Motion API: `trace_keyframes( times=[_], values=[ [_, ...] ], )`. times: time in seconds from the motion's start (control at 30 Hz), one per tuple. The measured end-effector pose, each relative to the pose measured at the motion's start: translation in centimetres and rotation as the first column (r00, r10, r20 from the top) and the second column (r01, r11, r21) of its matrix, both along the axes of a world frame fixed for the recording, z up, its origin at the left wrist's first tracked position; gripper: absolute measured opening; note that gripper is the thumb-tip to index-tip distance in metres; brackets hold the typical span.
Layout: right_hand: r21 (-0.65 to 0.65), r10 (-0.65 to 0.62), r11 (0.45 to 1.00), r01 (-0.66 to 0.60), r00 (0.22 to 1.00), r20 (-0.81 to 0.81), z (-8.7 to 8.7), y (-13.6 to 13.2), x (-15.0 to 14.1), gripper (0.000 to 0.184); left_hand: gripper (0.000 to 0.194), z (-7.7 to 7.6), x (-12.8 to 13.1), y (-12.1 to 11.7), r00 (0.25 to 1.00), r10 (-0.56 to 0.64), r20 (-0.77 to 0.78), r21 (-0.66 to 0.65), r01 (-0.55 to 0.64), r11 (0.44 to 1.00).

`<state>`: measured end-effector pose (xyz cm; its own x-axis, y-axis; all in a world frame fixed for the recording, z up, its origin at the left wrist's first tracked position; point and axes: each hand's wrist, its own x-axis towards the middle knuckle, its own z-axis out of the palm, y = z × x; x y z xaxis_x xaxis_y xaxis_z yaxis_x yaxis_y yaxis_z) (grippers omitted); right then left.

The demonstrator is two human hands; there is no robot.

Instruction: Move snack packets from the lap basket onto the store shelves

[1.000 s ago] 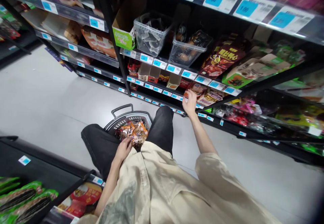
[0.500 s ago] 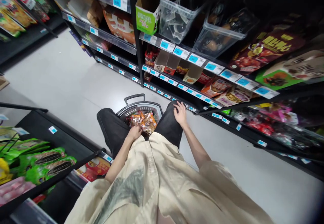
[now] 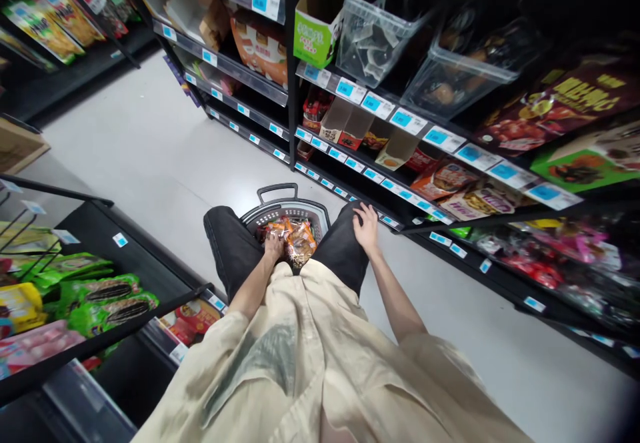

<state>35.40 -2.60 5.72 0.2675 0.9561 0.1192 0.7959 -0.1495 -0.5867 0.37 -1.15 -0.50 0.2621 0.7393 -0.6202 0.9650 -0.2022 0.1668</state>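
A grey shopping basket (image 3: 321, 215) with a raised handle (image 3: 277, 193) stands on the floor between my knees. Inside it lie clear and orange packets of snacks (image 3: 301, 241). My left hand (image 3: 273, 246) reaches over the basket's near left part, its fingers stretched out on the packets; the fingertips are partly lost among the shiny wrappers. On my right knee rests my right hand (image 3: 367, 228), fingers apart, holding nothing.
Shelves with price tags (image 3: 407, 121) run along the right, bearing clear plastic tubs (image 3: 375, 36), a green carton (image 3: 313, 39) and snack bags. On the left, a low black rack (image 3: 145, 256) holds green packets (image 3: 113, 303). A cardboard box (image 3: 23, 146) sits farther left.
My left hand has shifted slightly forward on the packets, and its fingers look more stretched out. My right hand stays on the knee. The whole view has swung a little, moving everything rightward.
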Motion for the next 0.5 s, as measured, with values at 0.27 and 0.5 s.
trace_keyframes(
  times=[0.27,0.5],
  values=[
    [0.009,-0.003,1.000,0.004,1.000,-0.026,0.4,0.0,-0.2,0.040,0.039,-0.2,0.6,-0.1,0.999,-0.032,0.029,0.030,0.031,0.999],
    [-0.006,-0.035,0.999,0.035,0.998,-0.044,0.7,0.1,-0.8,0.038,0.046,2.2,0.5,0.3,0.964,0.010,0.266,0.168,-0.057,0.984]
  ],
)
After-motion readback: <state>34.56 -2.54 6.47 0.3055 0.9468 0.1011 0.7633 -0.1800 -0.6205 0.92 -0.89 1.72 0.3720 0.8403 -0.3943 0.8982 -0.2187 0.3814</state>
